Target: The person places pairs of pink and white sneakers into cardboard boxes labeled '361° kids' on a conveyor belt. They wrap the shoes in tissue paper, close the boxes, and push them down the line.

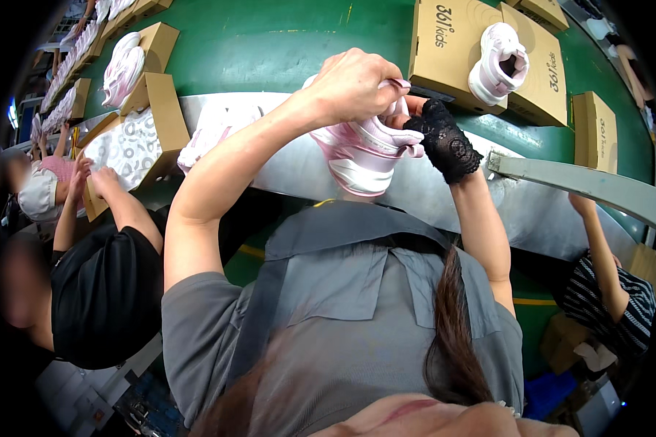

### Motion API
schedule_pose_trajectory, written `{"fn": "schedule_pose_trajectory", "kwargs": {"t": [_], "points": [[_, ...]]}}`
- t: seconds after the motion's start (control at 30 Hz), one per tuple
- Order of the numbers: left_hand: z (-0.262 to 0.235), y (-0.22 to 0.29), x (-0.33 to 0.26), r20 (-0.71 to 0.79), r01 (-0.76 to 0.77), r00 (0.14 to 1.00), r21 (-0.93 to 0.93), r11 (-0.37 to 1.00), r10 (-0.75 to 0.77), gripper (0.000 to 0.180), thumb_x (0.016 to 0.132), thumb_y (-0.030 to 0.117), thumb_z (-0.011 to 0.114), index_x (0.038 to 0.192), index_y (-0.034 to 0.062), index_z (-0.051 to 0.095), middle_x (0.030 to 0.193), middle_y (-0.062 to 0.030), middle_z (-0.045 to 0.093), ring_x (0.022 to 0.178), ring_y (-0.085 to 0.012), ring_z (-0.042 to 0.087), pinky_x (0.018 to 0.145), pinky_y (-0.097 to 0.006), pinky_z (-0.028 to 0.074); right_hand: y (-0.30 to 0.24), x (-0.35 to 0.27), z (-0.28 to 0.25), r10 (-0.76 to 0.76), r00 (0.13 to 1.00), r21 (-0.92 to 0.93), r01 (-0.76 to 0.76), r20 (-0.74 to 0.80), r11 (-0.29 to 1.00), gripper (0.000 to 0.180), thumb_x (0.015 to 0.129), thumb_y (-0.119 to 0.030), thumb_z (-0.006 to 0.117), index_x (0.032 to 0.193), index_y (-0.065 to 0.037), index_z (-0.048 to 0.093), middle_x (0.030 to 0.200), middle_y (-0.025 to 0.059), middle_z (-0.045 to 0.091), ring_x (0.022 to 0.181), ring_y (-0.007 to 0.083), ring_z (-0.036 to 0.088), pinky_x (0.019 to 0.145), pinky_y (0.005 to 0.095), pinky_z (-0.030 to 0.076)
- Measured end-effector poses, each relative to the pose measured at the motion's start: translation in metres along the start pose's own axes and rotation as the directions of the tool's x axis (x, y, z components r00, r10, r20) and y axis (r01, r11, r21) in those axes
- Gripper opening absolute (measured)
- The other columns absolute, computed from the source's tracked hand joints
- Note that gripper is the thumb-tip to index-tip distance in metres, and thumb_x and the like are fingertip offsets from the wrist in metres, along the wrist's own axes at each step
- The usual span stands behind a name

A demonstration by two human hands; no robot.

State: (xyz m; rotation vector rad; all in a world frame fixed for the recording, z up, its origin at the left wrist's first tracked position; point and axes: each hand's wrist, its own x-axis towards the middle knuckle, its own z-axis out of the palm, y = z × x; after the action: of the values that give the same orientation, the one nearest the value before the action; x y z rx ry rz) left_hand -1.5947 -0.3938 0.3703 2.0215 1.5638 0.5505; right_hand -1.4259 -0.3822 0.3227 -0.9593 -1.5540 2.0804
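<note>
A pink and white sneaker (361, 156) is held over the metal edge of the work surface, heel toward me. My left hand (353, 84) reaches over its top, fingers closed around the upper near the opening. My right hand (444, 138), in a black lace fingerless glove, grips the shoe's collar from the right side. The fingertips of both hands meet close together at the opening, and what they pinch there is partly hidden. Left of my left forearm, more pink and white shoes (215, 131) lie on the metal edge, partly covered by that arm.
Another sneaker (497, 62) rests on brown shoeboxes (452, 51) atop the green surface (270, 44). A grey metal bar (583, 189) juts in at right. On the left, a person in black (109, 298) works beside an open box (160, 120); someone in stripes (619, 298) is at right.
</note>
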Motion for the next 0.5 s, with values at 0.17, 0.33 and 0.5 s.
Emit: {"fn": "schedule_pose_trajectory", "kwargs": {"t": [0.17, 0.33, 0.5], "points": [[0.008, 0.000, -0.012, -0.063, -0.105, 0.991, 0.158, 0.982, 0.116, 0.016, 0.074, 0.018, 0.054, 0.078, 0.0065, 0.064, 0.068, -0.0127, 0.061, 0.063, -0.0303, 0.058, 0.057, -0.036, 0.046, 0.003, -0.008, 0.005, 0.037, 0.999, 0.011, -0.037, 0.040, 0.999, 0.031, 0.076, -0.019, 0.060, 0.098, 0.002, 0.057, 0.086, 0.0038, 0.060, 0.081, 0.0084, 0.053, 0.074, 0.0245, 0.043], [0.010, 0.004, -0.015, -0.105, -0.074, 0.990, 0.158, 0.985, 0.092, 0.017, 0.072, 0.017, 0.052, 0.078, 0.0077, 0.065, 0.069, -0.0120, 0.061, 0.064, -0.0299, 0.058, 0.058, -0.036, 0.046, 0.008, -0.006, 0.012, -0.001, 1.000, 0.022, 0.001, 0.007, 1.000, 0.026, 0.075, -0.013, 0.057, 0.097, 0.002, 0.057, 0.082, 0.0049, 0.060, 0.080, 0.0089, 0.054, 0.073, 0.0241, 0.043], [0.011, 0.004, -0.009, -0.086, 0.010, 0.996, 0.134, 0.991, 0.002, 0.022, 0.066, 0.016, 0.049, 0.078, 0.0102, 0.066, 0.069, -0.0115, 0.061, 0.067, -0.0298, 0.059, 0.062, -0.038, 0.047, 0.015, 0.003, 0.007, 0.041, 0.999, 0.054, -0.040, -0.016, 0.998, 0.024, 0.073, -0.012, 0.055, 0.090, 0.004, 0.059, 0.077, 0.0048, 0.061, 0.074, 0.0093, 0.055, 0.070, 0.0238, 0.043]]}}
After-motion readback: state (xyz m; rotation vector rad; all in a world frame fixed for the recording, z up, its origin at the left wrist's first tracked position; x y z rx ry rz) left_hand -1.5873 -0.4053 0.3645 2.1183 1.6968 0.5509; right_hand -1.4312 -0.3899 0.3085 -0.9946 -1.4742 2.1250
